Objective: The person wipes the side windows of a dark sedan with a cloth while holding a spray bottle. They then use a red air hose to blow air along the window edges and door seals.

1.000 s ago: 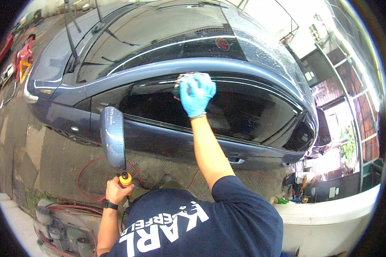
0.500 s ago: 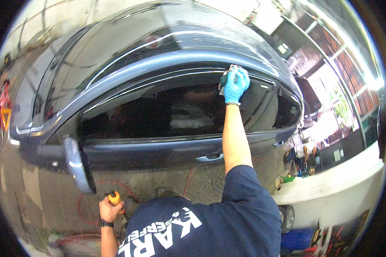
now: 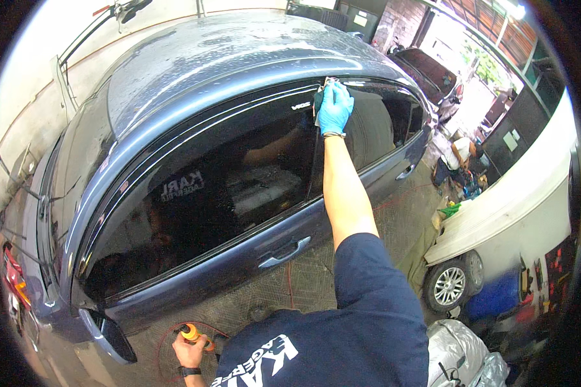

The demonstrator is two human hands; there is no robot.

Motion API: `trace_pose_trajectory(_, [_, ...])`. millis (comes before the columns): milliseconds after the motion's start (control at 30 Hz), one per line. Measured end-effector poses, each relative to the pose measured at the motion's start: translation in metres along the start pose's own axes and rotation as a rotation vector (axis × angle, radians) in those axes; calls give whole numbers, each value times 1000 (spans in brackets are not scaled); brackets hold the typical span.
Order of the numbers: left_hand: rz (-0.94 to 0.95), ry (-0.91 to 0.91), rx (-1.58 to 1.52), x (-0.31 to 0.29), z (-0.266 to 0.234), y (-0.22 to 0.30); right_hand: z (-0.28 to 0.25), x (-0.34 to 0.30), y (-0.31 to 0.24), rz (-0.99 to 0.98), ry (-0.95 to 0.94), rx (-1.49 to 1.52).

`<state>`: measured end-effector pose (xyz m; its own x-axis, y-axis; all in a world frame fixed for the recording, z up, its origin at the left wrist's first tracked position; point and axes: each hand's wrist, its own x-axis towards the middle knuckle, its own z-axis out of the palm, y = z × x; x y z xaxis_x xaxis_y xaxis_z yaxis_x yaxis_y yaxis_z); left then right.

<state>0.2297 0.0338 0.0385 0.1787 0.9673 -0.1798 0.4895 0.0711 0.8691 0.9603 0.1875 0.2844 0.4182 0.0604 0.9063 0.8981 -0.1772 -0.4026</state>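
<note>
Nearest the camera: dark navy short-sleeved shirt [image 3: 361, 329] with white lettering across the chest, filling the lower edge.

Left hand [image 3: 188, 351], bare, black watch on the wrist, low by the ground; fingers wrapped tight around an orange-and-yellow nozzle-shaped tool [image 3: 191, 334] with a thin red hose [image 3: 289, 284] trailing over the wet concrete floor [image 3: 239, 309].

Just left of that hand, the car's folded side mirror [image 3: 110, 335], grey housing, dark inner face.

Above it, the wet dark-blue saloon car [image 3: 193, 71], side-on. Front door with a silver pull handle [image 3: 284, 253]; a second handle [image 3: 405, 172] on the rear door. Tinted side windows [image 3: 206, 193] mirror the shirt's white lettering.

Right arm reaches up and away. Right hand [image 3: 334, 106], in a blue disposable glove, pressed flat on the glass at the pillar between the two windows, just under the roof edge, fingers closed over a dark cloth [image 3: 317, 103]; only its edge shows.

Right of the car: a white car [image 3: 497, 213] with a silver alloy wheel [image 3: 450, 284], a crumpled silver cover [image 3: 461, 355] below it.

Further off: another person [image 3: 461, 151] crouching, a green object [image 3: 450, 209] on the floor near them. Beyond, a dark red car [image 3: 432, 74]; two small pale rectangular signs [image 3: 509, 138] on a dark wall at right.
</note>
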Motion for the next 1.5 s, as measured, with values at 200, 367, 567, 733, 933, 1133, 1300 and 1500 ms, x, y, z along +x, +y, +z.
trace_pose_trajectory(200, [24, -96, 2, 8, 43, 14, -17, -37, 19, -298, -131, -175])
trace_pose_trajectory(367, [27, -165, 95, 17, 57, 36, -12, 8, 21, -261, -206, -176])
trace_pose_trajectory(567, [20, -134, 94, 32, 59, 66, -26, -35, 21, -283, -231, -131])
trace_pose_trajectory(733, [71, -170, 193, 39, 58, 68, -16, -9, 19, -192, -147, -229])
trace_pose_trajectory(933, [54, -109, 129, 31, 54, 56, -11, 16, 21, -132, -155, -76])
trace_pose_trajectory(1133, [11, -80, 105, 10, 43, 56, 10, 69, 45, -111, -248, -330])
trace_pose_trajectory(1300, [-38, -76, 185, -1, 33, 52, 24, 71, -21, -283, -460, -296])
trace_pose_trajectory(1500, [-17, -108, 155, 7, 30, 46, 20, 53, -127, -367, -634, -236])
